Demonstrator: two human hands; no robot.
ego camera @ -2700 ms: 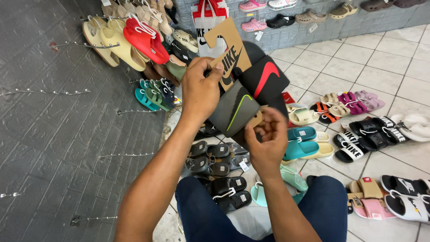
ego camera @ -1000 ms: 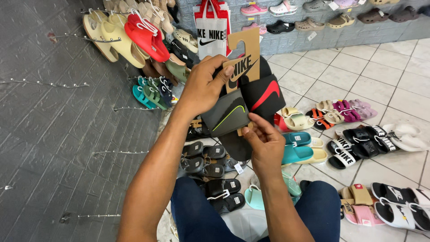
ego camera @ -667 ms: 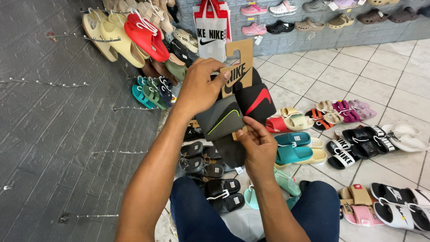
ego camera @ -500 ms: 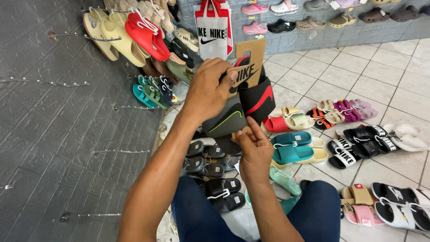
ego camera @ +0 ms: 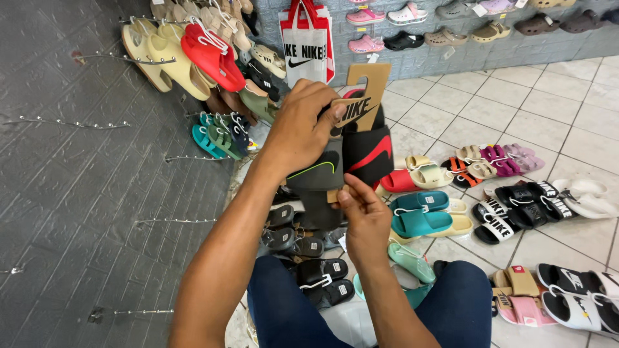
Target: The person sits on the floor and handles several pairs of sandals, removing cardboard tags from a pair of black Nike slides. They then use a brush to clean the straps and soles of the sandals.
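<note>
Left hand (ego camera: 300,125) fingers clamped on cardboard hanger (ego camera: 362,103), frame centre; two black slides (ego camera: 345,161) hang from it. Right hand (ego camera: 364,219) fingers pinched together on lower edge of slides, at 6 o'clock. Shopping bag (ego camera: 305,45) at 12 o'clock, contents hidden. Teal sandals (ego camera: 422,216) on floor at 3 o'clock.

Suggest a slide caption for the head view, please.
Left hand grips a cardboard hanger carrying black slides; right hand pinches their lower edge.
</note>
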